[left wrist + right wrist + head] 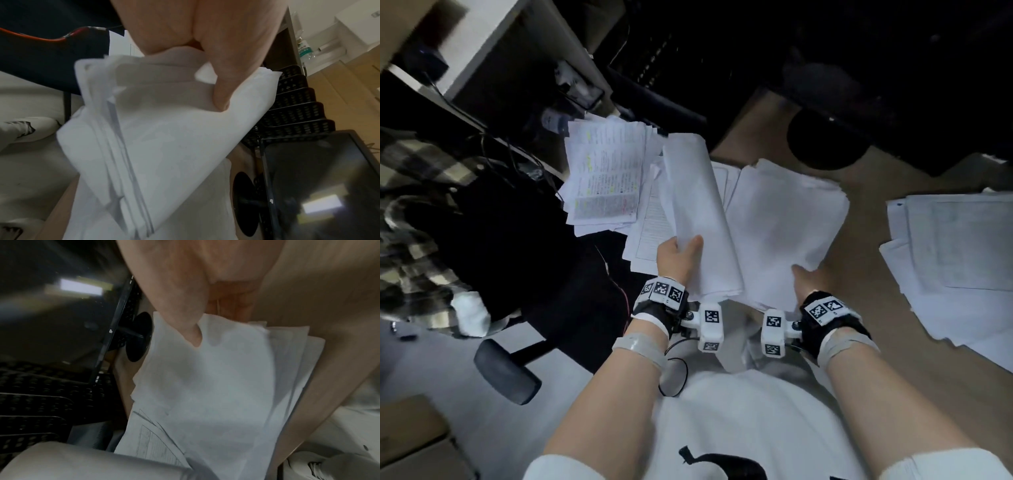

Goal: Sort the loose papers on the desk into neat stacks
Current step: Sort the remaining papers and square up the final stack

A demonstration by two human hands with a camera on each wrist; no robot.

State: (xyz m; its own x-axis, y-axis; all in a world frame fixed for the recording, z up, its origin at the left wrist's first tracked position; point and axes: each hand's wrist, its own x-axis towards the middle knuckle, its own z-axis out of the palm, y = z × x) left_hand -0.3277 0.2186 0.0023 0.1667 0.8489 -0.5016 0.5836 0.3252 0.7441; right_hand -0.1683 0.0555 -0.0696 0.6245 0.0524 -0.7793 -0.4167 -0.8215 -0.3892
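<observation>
Sheaf of papers (698,219), bowed and lifted off the counter (763,137), pinched at its near edge by the left hand (676,257); second pile (784,226) pinched likewise under the right hand (812,279) thumb; slippage or fanning of loose sheets is judged likely from edge-only fingers.

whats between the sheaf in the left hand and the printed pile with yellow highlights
In the head view, a flat white sheet with a ruled box outline lies between the curled white sheaf and the highlighted printed pile, tucked partly under both.
</observation>
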